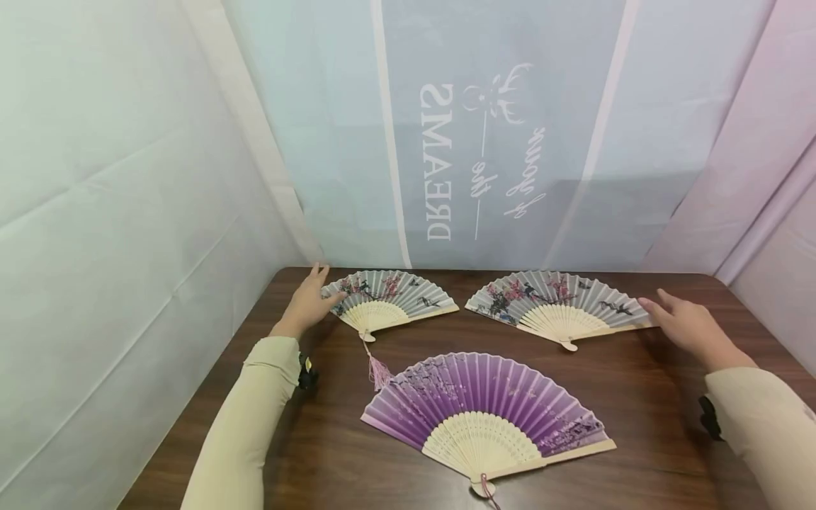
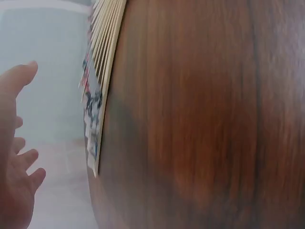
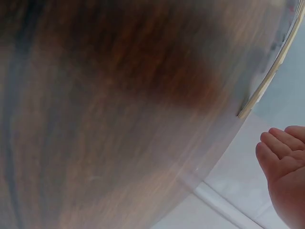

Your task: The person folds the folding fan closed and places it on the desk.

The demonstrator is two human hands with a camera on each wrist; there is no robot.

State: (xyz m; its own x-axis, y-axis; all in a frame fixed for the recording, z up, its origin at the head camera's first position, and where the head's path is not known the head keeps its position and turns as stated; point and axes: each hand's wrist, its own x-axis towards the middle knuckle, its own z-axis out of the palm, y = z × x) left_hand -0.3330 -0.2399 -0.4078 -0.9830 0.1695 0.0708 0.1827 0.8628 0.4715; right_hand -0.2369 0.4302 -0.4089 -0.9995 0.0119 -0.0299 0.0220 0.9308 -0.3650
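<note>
Two grey floral folding fans lie spread along the far side of the table. My left hand (image 1: 309,304) is beside the left end of the smaller-looking left fan (image 1: 385,289), its thumb overlapping the fan in the head view. In the left wrist view the fingers (image 2: 29,160) are loose and apart from the fan's ribs. At the right end of the other grey fan (image 1: 564,319) is my right hand (image 1: 691,329), fingers extended and holding nothing. Its fingertips (image 3: 269,143) show a gap from the fan's edge in the right wrist view. A purple folding fan (image 1: 484,386) lies spread nearer me.
A pink tassel (image 1: 379,372) trails from the left grey fan toward the purple one. The dark wooden table (image 1: 331,439) ends at a pale blue cloth backdrop (image 1: 497,198) with lettering. White cloth walls (image 1: 140,234) stand at both sides.
</note>
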